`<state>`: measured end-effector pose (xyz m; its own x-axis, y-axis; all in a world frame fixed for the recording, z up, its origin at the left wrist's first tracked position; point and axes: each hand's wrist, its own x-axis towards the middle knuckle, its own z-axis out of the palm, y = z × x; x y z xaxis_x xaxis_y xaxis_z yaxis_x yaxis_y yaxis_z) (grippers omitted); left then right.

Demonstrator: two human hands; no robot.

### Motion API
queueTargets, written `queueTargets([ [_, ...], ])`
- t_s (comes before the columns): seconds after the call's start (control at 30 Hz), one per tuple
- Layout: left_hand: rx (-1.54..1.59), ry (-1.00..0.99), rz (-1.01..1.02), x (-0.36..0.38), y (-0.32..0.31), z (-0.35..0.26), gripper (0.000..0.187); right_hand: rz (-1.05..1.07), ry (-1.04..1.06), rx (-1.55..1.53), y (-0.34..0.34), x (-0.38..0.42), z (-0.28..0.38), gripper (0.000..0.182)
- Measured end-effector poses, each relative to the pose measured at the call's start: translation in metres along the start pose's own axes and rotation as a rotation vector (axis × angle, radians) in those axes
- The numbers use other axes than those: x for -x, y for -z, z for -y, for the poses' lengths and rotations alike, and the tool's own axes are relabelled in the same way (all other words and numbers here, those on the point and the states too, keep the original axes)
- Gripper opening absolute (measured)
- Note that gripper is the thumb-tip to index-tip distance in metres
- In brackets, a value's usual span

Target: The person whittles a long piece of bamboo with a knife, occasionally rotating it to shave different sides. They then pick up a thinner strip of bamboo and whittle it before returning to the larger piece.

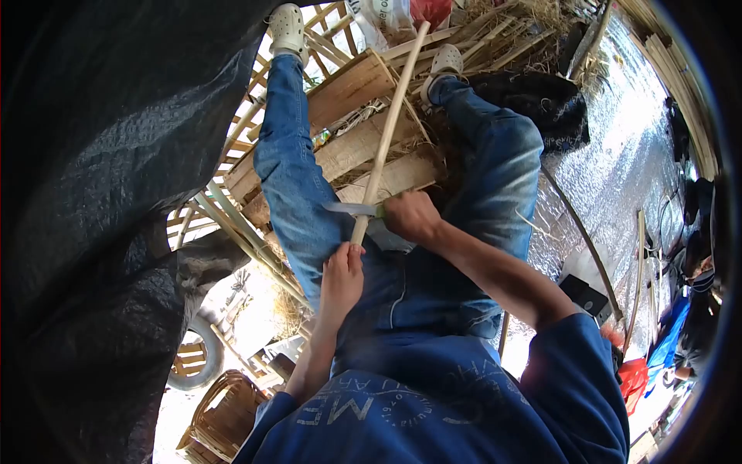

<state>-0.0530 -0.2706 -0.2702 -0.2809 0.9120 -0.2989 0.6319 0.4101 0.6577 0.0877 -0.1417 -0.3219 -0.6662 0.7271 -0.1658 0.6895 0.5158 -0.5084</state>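
My left hand (343, 277) is wrapped round the near end of a long pale wooden pole (390, 124), which slants up and away between my legs. My right hand (411, 216) is closed on the greenish handle of a knife. The knife's blade (349, 208) lies across the pole just beyond my left hand and points left. Whether its edge cuts into the wood cannot be made out. Beneath the pole's middle are wooden boards (348, 89).
Split bamboo strips and straw (502, 39) lie beyond my feet. A black tarp (116, 155) hangs at the left. A tyre (214, 356) and a woven basket (224, 414) are at the lower left. Silvery sheeting (610, 162) covers the ground at the right.
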Motion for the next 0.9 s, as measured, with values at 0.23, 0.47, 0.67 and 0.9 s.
queueTargets([
  [0.23,0.067,0.153,0.128,-0.002,0.01,-0.012,0.028,-0.282,0.103,0.151,-0.032,-0.008,-0.021,0.02],
  [0.47,0.51,0.317,0.293,-0.009,0.018,-0.003,0.026,-0.222,-0.492,-0.385,0.002,-0.026,-0.037,0.025],
  [0.67,0.905,0.445,0.473,-0.04,0.029,-0.012,0.026,-0.226,-0.483,-1.19,0.031,-0.016,-0.018,0.023],
  [0.9,0.787,0.425,0.39,-0.06,0.016,-0.024,0.028,-0.028,-0.095,-0.198,0.014,0.011,0.008,0.02],
])
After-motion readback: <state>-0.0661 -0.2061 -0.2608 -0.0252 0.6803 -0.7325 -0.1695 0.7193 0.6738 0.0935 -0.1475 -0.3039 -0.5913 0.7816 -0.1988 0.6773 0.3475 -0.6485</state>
